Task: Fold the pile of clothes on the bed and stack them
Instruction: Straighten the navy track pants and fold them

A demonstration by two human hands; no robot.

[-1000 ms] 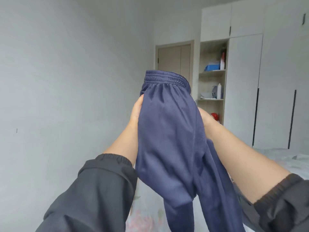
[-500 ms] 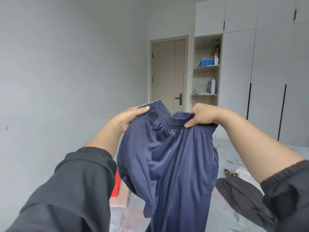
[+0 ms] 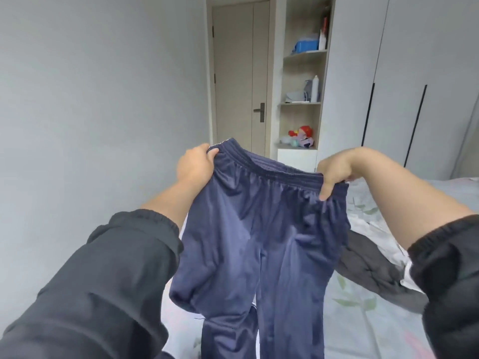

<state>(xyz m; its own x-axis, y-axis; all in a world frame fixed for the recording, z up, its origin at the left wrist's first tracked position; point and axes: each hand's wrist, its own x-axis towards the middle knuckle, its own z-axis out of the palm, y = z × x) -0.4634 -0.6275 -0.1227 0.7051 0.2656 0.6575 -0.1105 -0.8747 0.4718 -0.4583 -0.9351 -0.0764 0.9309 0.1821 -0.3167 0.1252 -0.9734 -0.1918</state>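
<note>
Navy blue track pants point(image 3: 259, 242) hang in the air in front of me, waistband up, legs dropping out of view at the bottom. My left hand point(image 3: 195, 165) grips the left end of the elastic waistband. My right hand point(image 3: 333, 174) pinches the right end, thumb on the front of the fabric. The waistband is stretched wide between both hands. Below and to the right lies the bed point(image 3: 383, 327) with its pale floral sheet. A dark grey garment point(image 3: 373, 270) lies crumpled on it, partly hidden behind the pants.
A white piece of cloth point(image 3: 407, 278) peeks out beside the grey garment. A grey wall runs along the left. At the back stand a closed door point(image 3: 238, 73), open shelves point(image 3: 303, 73) with bottles and toys, and white wardrobes point(image 3: 414, 73).
My hands have slid apart along the waistband and lowered, spreading the pants flat and wide. The view has tilted down, showing more of the bed.
</note>
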